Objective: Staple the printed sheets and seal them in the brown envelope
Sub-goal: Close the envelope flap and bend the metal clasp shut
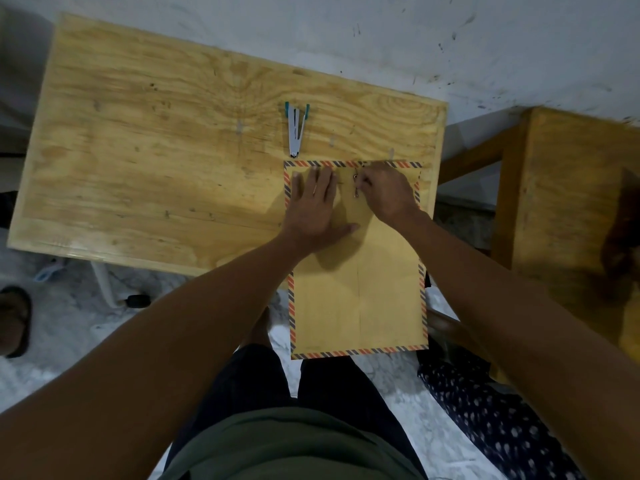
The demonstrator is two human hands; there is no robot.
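Note:
A brown envelope (356, 299) with a red-and-blue striped border lies at the table's right end, its lower half hanging past the near edge. My left hand (317, 209) presses flat on its upper left part, fingers spread. My right hand (388, 192) sits at the envelope's top middle, fingertips pinched on the small metal clasp (356, 184) of the flap. The printed sheets are not visible. A white stapler (296, 129) with teal ends lies on the table just beyond the envelope, apart from both hands.
The wooden table (156, 161) stretches to the left. A second wooden piece of furniture (571, 202) stands to the right. A sandal (14, 320) lies on the floor at left, and patterned fabric (485, 410) at lower right.

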